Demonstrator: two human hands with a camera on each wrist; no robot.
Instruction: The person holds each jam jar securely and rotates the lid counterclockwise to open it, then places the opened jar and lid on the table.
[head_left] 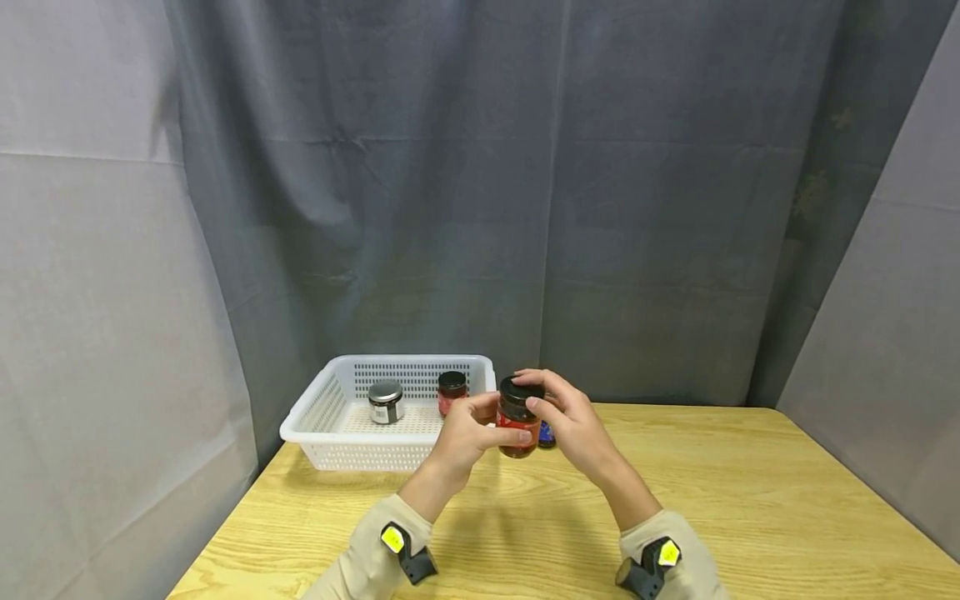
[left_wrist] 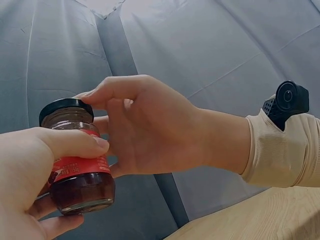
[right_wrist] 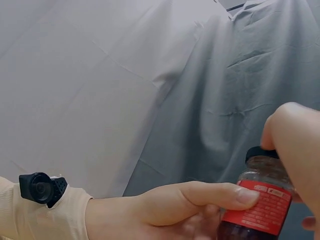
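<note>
Above the table, my left hand [head_left: 457, 442] grips a glass jar [head_left: 516, 450] with a red label, its thumb across the label and fingers behind. The contents look dark red-brown. My right hand [head_left: 577, 425] holds the jar's black lid [left_wrist: 65, 104] between thumb and fingers, with the index finger over the top. The lid sits on the neck, and the jar tilts slightly in the left wrist view. In the right wrist view the left thumb [right_wrist: 245, 197] presses the label, while the right hand [right_wrist: 300, 150] partly hides the lid.
A white perforated basket [head_left: 360, 454] stands at the back left of the wooden table [head_left: 720, 492]. In it are a silver-lidded jar [head_left: 386, 403] and a black-lidded jar [head_left: 452, 385]. A blue-labelled item [head_left: 547, 435] stands behind the held jar, mostly hidden. Grey curtains [head_left: 637, 208] enclose the table.
</note>
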